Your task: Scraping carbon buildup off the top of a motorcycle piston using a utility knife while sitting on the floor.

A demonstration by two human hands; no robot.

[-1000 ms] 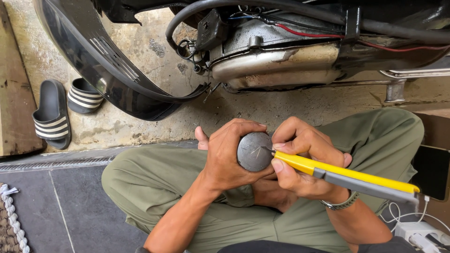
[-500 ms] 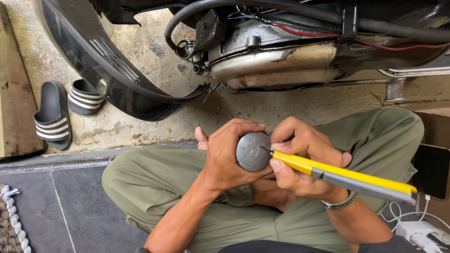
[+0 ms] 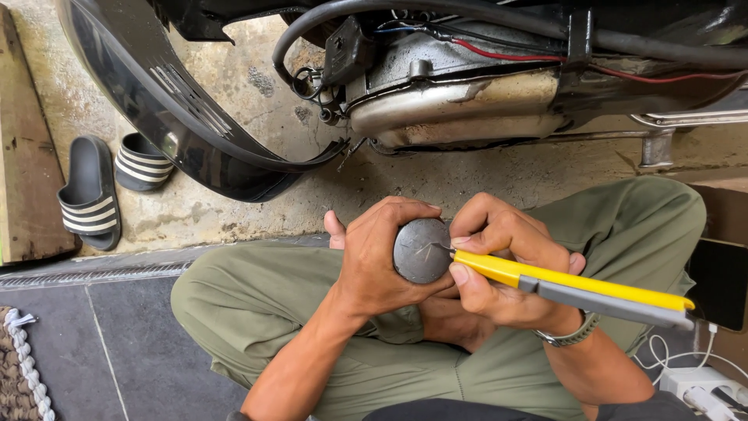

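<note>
Now the left hand (image 3: 382, 257) clamps a round grey metal cap (image 3: 421, 250) while the right hand (image 3: 506, 269) grips a yellow-handled utility knife (image 3: 576, 287), scraping its face, seemingly needing light, controlled pressure.

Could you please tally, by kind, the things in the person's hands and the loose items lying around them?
Round grey metal part, in the left hand: 1
Yellow-handled tool, in the right hand: 1
Striped sandals: 2
Dark phone: 1
White power strip: 1
Total: 6
</note>
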